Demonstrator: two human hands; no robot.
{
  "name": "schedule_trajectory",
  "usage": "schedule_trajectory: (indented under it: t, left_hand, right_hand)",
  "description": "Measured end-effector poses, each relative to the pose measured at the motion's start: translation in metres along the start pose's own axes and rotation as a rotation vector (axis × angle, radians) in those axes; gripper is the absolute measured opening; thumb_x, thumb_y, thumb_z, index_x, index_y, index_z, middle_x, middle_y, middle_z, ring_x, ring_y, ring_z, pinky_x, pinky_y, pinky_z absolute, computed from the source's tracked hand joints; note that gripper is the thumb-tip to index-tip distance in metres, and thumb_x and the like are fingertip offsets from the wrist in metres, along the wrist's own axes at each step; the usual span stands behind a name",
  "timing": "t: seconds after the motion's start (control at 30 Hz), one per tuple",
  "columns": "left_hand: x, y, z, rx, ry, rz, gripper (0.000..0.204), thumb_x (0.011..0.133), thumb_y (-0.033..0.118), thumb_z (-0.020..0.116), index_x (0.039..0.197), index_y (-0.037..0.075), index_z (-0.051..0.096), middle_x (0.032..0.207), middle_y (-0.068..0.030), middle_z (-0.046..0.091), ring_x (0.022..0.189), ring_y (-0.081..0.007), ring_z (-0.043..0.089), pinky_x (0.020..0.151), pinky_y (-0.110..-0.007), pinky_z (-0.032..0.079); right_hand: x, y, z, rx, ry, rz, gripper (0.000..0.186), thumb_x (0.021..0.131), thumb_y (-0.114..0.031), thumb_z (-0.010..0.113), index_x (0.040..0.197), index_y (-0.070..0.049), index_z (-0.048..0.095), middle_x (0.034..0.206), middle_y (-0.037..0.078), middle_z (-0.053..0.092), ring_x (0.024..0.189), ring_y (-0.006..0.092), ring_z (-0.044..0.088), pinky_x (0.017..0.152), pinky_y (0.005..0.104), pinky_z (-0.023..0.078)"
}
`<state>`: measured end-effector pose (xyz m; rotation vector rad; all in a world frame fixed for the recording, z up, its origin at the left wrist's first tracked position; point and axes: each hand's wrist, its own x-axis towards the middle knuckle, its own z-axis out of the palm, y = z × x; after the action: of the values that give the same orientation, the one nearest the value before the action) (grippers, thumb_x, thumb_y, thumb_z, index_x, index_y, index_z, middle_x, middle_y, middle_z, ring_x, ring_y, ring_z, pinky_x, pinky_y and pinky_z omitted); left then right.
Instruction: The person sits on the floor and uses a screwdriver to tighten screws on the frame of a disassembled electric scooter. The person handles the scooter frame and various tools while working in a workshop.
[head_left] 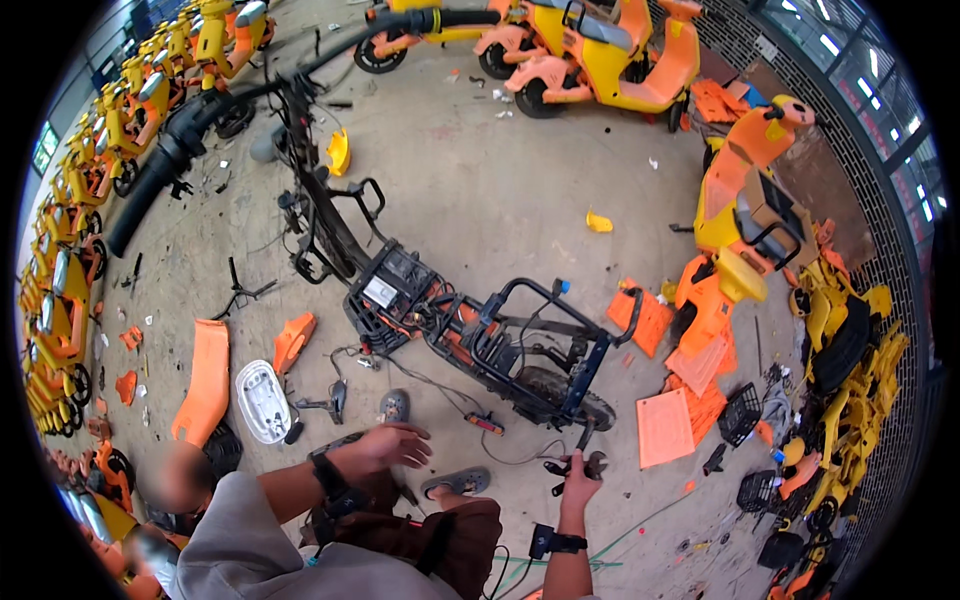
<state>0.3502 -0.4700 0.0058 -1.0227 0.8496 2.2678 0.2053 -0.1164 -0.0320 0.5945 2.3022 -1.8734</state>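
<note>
A stripped scooter frame point(465, 335), black with bare wiring, stands in front of me with its handlebar point(195, 120) reaching to the upper left. Its rear wheel point(550, 388) and rear rack point(520, 300) are nearest me. My right hand point(578, 482) is closed around a dark object with short arms point(556, 468), just behind the rear wheel; its exact kind is hard to make out. My left hand point(398, 447) hovers above my shoes, fingers loosely stretched, holding nothing. Between my hands and the frame, a cable with a red-and-black piece point(484, 423) lies on the floor.
Orange panels point(666, 427) and a black basket point(741, 414) lie to the right, near a pile of yellow body parts point(845, 385). At left are a long orange panel point(205, 380) and a white tray-like shell point(263, 402). Assembled scooters point(610, 60) stand behind.
</note>
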Motion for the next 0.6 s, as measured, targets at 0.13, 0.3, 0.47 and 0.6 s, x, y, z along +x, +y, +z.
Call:
schedule_trajectory:
  t: [0.13,0.3,0.47,0.6]
  left_hand:
    - [0.101,-0.034,0.004,0.015,-0.091,-0.206,0.026,0.098,0.015,0.045,0.118,0.000,0.054,0.096,-0.0149,0.065,0.087,-0.0251,0.064,0.081,-0.039,0.053]
    - [0.246,-0.107,-0.029,0.011,-0.223,-0.390,0.024,0.095,0.011,0.042,0.115,0.000,0.053,0.085,-0.0137,0.062,0.070,-0.0238,0.061,0.061,-0.038,0.052]
    - [0.283,-0.131,-0.085,0.110,-0.138,-0.441,0.024,0.095,0.008,0.043,0.115,-0.001,0.051,0.083,-0.0116,0.060,0.069,-0.0201,0.057,0.059,-0.032,0.047]
    - [0.275,-0.097,-0.071,0.144,-0.222,-0.382,0.021,0.096,0.009,0.044,0.113,0.001,0.054,0.084,-0.0090,0.057,0.072,-0.0201,0.054,0.065,-0.033,0.045]
  right_hand:
    - [-0.003,0.030,-0.006,0.108,0.017,-0.142,0.023,0.090,-0.014,0.064,0.074,-0.008,0.049,0.072,0.006,0.064,0.063,0.0099,0.053,0.058,0.0265,0.042]
    - [-0.002,0.075,0.003,0.310,0.196,-0.435,0.017,0.090,-0.016,0.062,0.089,-0.010,0.047,0.071,0.001,0.045,0.059,0.0107,0.044,0.056,0.0271,0.037]
    - [-0.011,0.046,0.035,0.264,0.335,-0.624,0.035,0.086,0.004,0.060,0.077,-0.011,0.030,0.062,0.001,0.034,0.052,0.0151,0.040,0.052,0.0309,0.040]
    - [0.004,0.077,0.016,0.234,0.591,-0.670,0.011,0.092,-0.009,0.058,0.099,-0.006,0.049,0.074,-0.001,0.039,0.056,0.0081,0.040,0.052,0.0234,0.032]
